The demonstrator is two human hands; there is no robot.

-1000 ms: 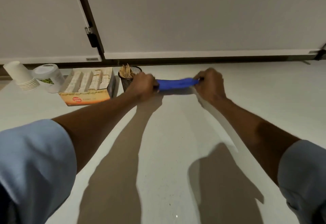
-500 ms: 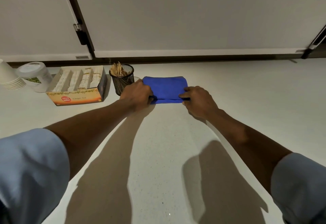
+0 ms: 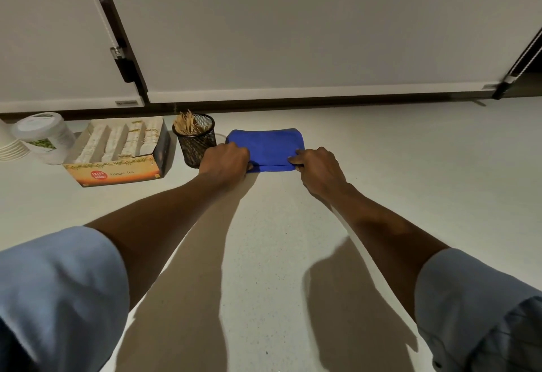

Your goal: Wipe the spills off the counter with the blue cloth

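Pale speckled surface (image 3: 410,166) below closed white cabinet doors (image 3: 293,34). The folded blue cloth (image 3: 267,146) lies flat at the far middle. The left hand (image 3: 224,160) pinches its near-left corner and the right hand (image 3: 318,166) its near-right corner, fingers closed on the fabric. To the left stand a black mesh cup (image 3: 195,143) of wooden sticks, an open tea box (image 3: 120,152) and a white lidded jar (image 3: 44,135). A stack of paper cups (image 3: 8,149) is cut off at the left edge. No spills can be made out; the fingertips are hidden.
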